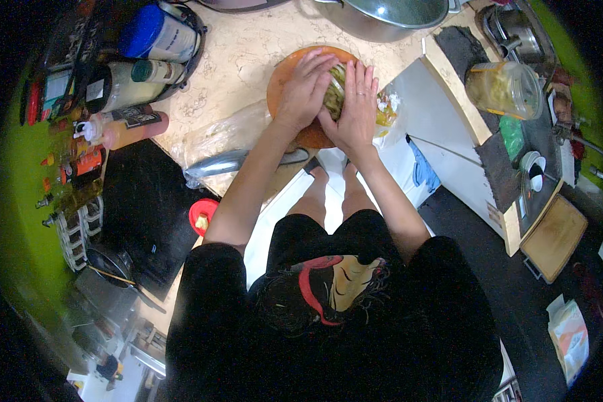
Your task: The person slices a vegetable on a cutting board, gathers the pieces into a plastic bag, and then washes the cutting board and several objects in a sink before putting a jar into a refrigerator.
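My left hand (306, 90) and my right hand (354, 103) press from both sides on a bundle of pale green vegetable (335, 93), perhaps pickled greens. Much of it is hidden under my palms and fingers. It lies on a round orange board or plate (280, 68) on the marbled countertop (231, 65). A ring shows on my right hand. Just left of my forearms, a broad-bladed knife (221, 163) with a dark handle rests near the counter's front edge. Clear plastic wrapping (231, 130) lies beside the blade.
A lidded metal pot (382, 22) stands behind the board. Right of it hangs a plastic bag of scraps (386, 113). Sauce bottles (130, 128) and a black cooktop (135, 211) are on the left, with a red dish (202, 216). A plastic jar (505, 90) sits by the sink.
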The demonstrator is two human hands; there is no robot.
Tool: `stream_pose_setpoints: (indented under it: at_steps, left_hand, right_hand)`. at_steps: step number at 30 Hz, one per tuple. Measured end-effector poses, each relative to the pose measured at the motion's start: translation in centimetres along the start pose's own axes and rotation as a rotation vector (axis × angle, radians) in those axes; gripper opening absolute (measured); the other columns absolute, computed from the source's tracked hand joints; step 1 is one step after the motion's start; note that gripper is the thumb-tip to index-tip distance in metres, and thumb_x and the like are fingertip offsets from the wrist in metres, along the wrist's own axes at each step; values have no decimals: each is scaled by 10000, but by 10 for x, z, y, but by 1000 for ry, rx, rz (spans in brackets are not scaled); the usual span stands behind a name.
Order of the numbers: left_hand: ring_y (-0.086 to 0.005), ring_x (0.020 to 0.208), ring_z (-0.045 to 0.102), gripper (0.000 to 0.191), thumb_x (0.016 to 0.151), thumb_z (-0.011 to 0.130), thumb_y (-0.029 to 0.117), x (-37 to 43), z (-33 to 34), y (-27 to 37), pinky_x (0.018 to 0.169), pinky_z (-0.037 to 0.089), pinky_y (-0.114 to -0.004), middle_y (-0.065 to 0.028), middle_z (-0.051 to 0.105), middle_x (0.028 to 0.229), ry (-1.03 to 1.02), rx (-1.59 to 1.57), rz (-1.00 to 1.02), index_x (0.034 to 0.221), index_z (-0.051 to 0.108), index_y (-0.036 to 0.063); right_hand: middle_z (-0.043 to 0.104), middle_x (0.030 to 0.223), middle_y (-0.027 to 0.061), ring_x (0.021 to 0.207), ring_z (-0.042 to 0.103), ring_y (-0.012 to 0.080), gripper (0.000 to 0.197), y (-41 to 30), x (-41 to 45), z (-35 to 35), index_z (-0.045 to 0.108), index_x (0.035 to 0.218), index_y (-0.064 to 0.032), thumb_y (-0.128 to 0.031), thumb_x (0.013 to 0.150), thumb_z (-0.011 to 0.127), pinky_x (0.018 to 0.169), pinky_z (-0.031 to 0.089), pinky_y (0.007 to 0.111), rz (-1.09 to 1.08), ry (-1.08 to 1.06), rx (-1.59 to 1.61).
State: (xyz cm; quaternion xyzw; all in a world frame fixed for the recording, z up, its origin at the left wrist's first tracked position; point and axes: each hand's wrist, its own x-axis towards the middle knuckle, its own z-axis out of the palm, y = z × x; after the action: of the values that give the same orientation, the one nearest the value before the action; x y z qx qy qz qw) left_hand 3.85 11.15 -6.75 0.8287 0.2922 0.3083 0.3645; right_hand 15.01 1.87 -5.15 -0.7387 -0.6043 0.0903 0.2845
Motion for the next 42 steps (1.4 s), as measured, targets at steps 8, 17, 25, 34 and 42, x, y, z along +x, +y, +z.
stream_pose_setpoints:
  at_steps: [8, 17, 25, 34, 42]
  left_hand:
    - [-301, 1140, 552, 357, 982, 395, 205, 4, 12, 16, 1012, 391, -370, -179, 616, 1155, 334, -229, -134, 1113, 620, -40]
    - [-156, 942, 578, 335, 1005, 396, 237, 7, 9, 34, 849, 457, -291, -62, 627, 1014, 639, -845, -516, 1045, 641, 12]
    - [-204, 843, 632, 315, 925, 482, 270, -21, -17, 10, 780, 528, -320, -100, 653, 919, 586, -1200, -603, 1028, 621, 6]
    - [-202, 951, 620, 306, 946, 530, 249, 66, 30, 155, 818, 526, -323, -115, 630, 1067, 819, -810, -580, 1110, 603, 1]
    - [-142, 923, 604, 133, 883, 621, 93, 219, 186, 271, 833, 488, -274, -88, 633, 1035, 632, -1316, -206, 966, 652, -5]
  right_hand:
    - [454, 1365, 252, 1314, 383, 391, 439, -29, 21, 33, 464, 1318, 49, -184, 958, 364, 1117, 255, 429, 223, 328, 679]
    - [677, 967, 59, 852, 636, 129, 275, -49, 34, 43, 673, 1058, -8, -233, 964, 547, 757, 520, 267, 711, 478, 1660]
    - [650, 1056, 48, 943, 617, 127, 246, -49, 23, 73, 662, 1079, -25, -182, 918, 562, 834, 490, 270, 318, 426, 1536]
    - [681, 1003, 66, 912, 638, 123, 223, -20, 45, -73, 663, 1063, -16, -172, 920, 592, 779, 512, 269, 553, 238, 1879]
    - [674, 1021, 104, 917, 652, 171, 197, 137, 84, -274, 648, 1030, -3, -160, 943, 566, 832, 535, 310, 304, 563, 1745]
